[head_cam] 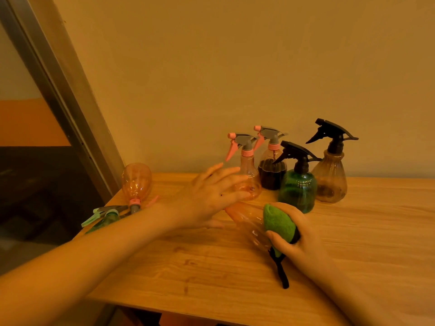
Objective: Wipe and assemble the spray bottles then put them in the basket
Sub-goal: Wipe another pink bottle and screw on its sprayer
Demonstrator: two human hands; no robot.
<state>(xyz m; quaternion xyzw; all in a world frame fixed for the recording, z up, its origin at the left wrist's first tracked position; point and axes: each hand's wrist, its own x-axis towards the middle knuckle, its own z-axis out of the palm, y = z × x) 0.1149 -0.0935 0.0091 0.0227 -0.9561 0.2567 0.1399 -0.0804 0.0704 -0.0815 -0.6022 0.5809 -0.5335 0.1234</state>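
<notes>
My right hand (pixel 296 234) grips a green cloth (pixel 279 223) with a black strap, pressed against a clear orange bottle body (pixel 247 217) lying on its side on the wooden table (pixel 211 267). My left hand (pixel 211 189) hovers open, fingers spread, just above and left of that bottle, in front of an upright orange bottle with a pink-and-grey sprayer (pixel 247 165). Whether the lying bottle has a sprayer on it is hidden by my hands.
Against the wall stand a dark-filled bottle with a pink sprayer (pixel 271 161), a green bottle with a black sprayer (pixel 297 182) and a brownish bottle with a black sprayer (pixel 332 168). At the table's left edge lie an orange bottle (pixel 136 182) and a green bottle (pixel 103 220).
</notes>
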